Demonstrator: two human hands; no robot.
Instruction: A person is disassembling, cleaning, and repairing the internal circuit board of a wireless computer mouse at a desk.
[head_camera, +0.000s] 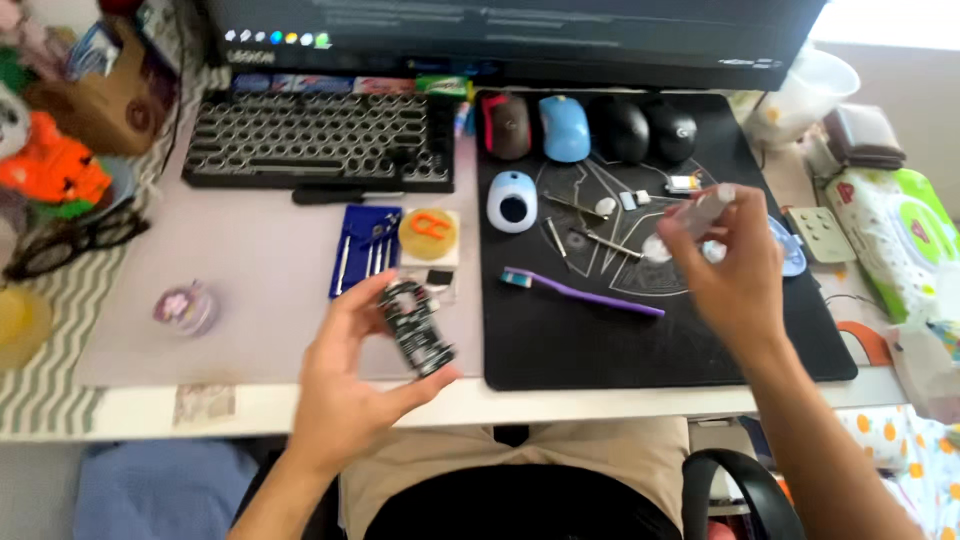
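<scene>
We see the left hand raised above the desk edge, its thumb and fingers curled around a small black circuit board, which it grips at the lower end so that the board tilts up and away from the palm. The right hand hovers over the black desk mat, fingers pinched closed on a small pale tube-like object; it is blurred, so we cannot tell exactly what it is. Between the two hands lies a purple toothbrush, flat on the mat. Just beyond the left hand sit a blue case of small tools and a round orange-topped tin. Left of the right hand, near its fingertips, lie thin metal tools and small white parts, and further left a white mouse shell with a dark hole. Beyond both hands, a row of computer mice lines the far edge of the mat, beside a black keyboard. Well to the left of the left hand rests a small round glass jar.
</scene>
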